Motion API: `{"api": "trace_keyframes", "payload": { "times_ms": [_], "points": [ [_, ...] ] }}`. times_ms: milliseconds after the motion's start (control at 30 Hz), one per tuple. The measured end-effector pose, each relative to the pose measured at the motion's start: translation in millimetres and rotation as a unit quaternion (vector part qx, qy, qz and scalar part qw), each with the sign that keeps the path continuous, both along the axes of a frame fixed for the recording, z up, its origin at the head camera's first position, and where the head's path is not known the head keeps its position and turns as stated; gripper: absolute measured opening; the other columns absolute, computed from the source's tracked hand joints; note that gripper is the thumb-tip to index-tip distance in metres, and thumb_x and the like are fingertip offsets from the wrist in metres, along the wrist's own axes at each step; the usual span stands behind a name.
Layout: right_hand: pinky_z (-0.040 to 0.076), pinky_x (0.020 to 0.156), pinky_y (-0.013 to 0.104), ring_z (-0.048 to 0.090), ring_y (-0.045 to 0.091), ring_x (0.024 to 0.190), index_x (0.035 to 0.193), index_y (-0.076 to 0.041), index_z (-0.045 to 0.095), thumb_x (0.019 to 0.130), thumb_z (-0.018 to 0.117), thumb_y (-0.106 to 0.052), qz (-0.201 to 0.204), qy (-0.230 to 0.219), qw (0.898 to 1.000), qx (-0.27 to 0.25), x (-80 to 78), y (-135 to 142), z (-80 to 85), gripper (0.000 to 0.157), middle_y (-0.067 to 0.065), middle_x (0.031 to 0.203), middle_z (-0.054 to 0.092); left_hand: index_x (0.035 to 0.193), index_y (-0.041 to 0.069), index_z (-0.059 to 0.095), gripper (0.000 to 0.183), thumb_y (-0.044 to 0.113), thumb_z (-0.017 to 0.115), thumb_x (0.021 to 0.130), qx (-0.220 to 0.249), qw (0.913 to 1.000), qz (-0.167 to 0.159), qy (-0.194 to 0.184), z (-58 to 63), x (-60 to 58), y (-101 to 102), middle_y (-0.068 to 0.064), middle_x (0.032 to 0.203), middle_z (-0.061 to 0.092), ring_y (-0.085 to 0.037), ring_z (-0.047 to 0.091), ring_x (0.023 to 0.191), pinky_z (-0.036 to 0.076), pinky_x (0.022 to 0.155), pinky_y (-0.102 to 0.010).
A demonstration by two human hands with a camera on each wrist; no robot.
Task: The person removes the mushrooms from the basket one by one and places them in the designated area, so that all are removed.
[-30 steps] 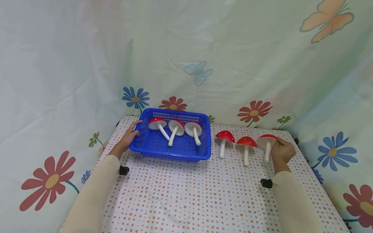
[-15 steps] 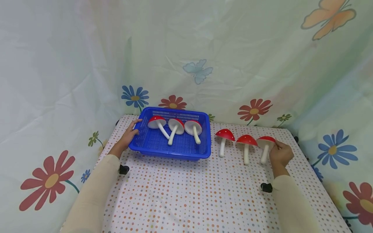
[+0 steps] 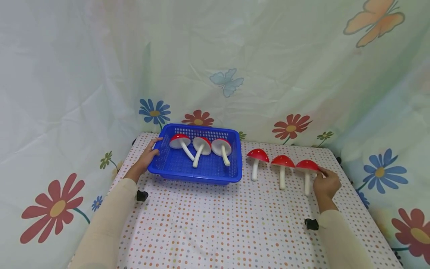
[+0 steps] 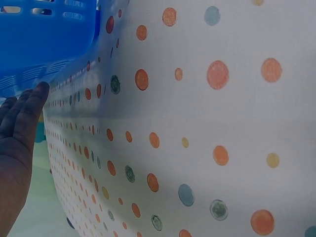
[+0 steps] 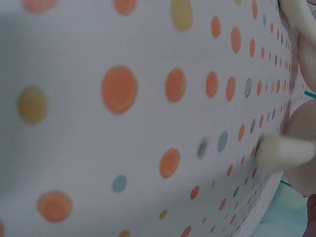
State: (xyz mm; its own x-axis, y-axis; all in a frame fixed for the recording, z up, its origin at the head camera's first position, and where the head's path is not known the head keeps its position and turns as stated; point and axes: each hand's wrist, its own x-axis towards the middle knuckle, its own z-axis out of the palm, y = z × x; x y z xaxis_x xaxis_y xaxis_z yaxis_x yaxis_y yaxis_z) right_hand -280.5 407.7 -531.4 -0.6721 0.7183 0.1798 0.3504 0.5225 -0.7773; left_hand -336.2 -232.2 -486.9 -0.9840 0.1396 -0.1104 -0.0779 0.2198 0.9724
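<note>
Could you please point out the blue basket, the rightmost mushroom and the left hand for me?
Blue basket (image 3: 195,177): head view, on its front rim.
Rightmost mushroom (image 3: 307,164): head view, on its red cap.
Left hand (image 3: 145,159): head view, on the middle of the hand.

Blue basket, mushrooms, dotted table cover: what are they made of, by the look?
Blue basket: most likely molded plastic, slightly glossy; slotted walls and smooth rim suggest it.
Mushrooms: perhaps plastic or coated foam; smooth red caps, plain white stems. Core can't be told.
Dotted table cover: thin printed sheet, cloth or vinyl; faint creases fit either.
</note>
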Motion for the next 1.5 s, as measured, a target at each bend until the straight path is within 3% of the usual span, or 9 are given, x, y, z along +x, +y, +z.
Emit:
{"api": "trace_keyframes", "payload": {
  "times_ms": [267,533,667,733,833,900,1100,1333,1500],
  "points": [
    [0.039,0.108,0.054,0.047,0.038,0.134,0.129,-0.002,0.062,0.099,0.038,-0.005,0.01,0.005,1.0,0.024,-2.9,-3,2.6,0.039,0.02,0.14,0.055,0.156,0.015,0.023,0.069,-0.001,0.039,0.091,0.004,1.0,0.007,0.001,2.1,1.4,-4,-0.018,0.166,0.003,-0.049,0.014,0.148,0.021,0.114,-0.065],
    [0.041,0.107,0.038,0.056,0.023,0.124,0.12,-0.006,0.07,0.095,0.047,-0.01,-0.05,0.124,0.99,-0.05,-11.6,-27,36.9,0.034,0.011,0.123,0.066,0.156,0.016,0.024,0.069,0.0,0.04,0.091,0.003,0.9999,0.012,-0.001,3.4,1.8,-8,-0.017,0.166,0.003,-0.048,0.015,0.148,0.02,0.115,-0.063],
    [0.049,0.09,0.02,0.061,0.006,0.102,0.112,-0.011,0.073,0.092,0.056,-0.009,-0.025,0.199,0.974,-0.109,-22.2,-57,62.2,0.026,-0.008,0.1,0.067,0.157,0.015,0.023,0.07,0.0,0.039,0.091,0.006,0.9999,0.009,0.002,3.2,1.5,-10,-0.018,0.166,0.003,-0.049,0.017,0.147,0.023,0.114,-0.063],
    [0.051,0.082,0.015,0.06,0.002,0.095,0.111,-0.009,0.073,0.092,0.058,-0.006,0.026,0.235,0.96,-0.151,-26.8,-78,74.1,0.024,-0.012,0.096,0.063,0.157,0.015,0.022,0.07,0.0,0.039,0.091,0.009,0.9999,0.008,0.001,1.8,0.9,-10,-0.019,0.166,0.003,-0.05,0.018,0.147,0.023,0.113,-0.063],
    [0.054,0.074,0.013,0.064,0.005,0.087,0.111,-0.003,0.07,0.091,0.06,0.001,0.136,0.274,0.924,-0.231,-33.3,-112,88.6,0.023,-0.005,0.098,0.062,0.157,0.016,0.023,0.069,0.0,0.039,0.091,0.014,0.9998,0.011,-0.003,-3.5,-2.1,-11,-0.017,0.166,0.003,-0.05,0.017,0.147,0.022,0.113,-0.064],
    [0.056,0.072,0.017,0.068,0.009,0.084,0.114,0.003,0.066,0.09,0.06,0.004,0.214,0.265,0.901,-0.267,-37.9,-133,94.9,0.024,0.001,0.1,0.062,0.156,0.019,0.024,0.069,0.001,0.039,0.092,0.011,0.9998,0.014,-0.002,-9.8,-5.7,-11,-0.016,0.166,0.002,-0.049,0.016,0.148,0.022,0.114,-0.065],
    [0.058,0.074,0.025,0.069,0.005,0.084,0.132,0.004,0.055,0.094,0.059,-0.001,0.391,0.084,0.884,-0.241,-57.1,-186,96.0,0.039,0.008,0.112,0.06,0.155,0.024,0.026,0.068,0.004,0.039,0.092,-0.016,0.9994,0.022,0.021,-27.2,-14.9,-11,-0.013,0.167,0.005,-0.047,0.017,0.148,0.023,0.114,-0.064],
    [0.057,0.084,0.032,0.066,0.015,0.096,0.138,0.006,0.049,0.093,0.058,0.001,0.464,-0.003,0.847,-0.258,-75.1,-242,93.3,0.046,0.028,0.132,0.05,0.155,0.023,0.026,0.069,0.004,0.039,0.091,-0.01,0.9995,0.016,0.026,-30.3,-17.9,-7,-0.012,0.167,0.005,-0.047,0.018,0.148,0.023,0.114,-0.062],
    [0.057,0.083,0.031,0.063,0.034,0.111,0.139,0.006,0.048,0.093,0.057,0.004,0.479,-0.006,0.825,-0.3,-78.4,-280,98.5,0.047,0.03,0.136,0.049,0.156,0.018,0.024,0.069,0.001,0.04,0.091,0.01,1.0,0.001,-0.002,-9.2,-8.0,-3,-0.015,0.166,0.002,-0.048,0.016,0.148,0.023,0.114,-0.063]
  ]
}}
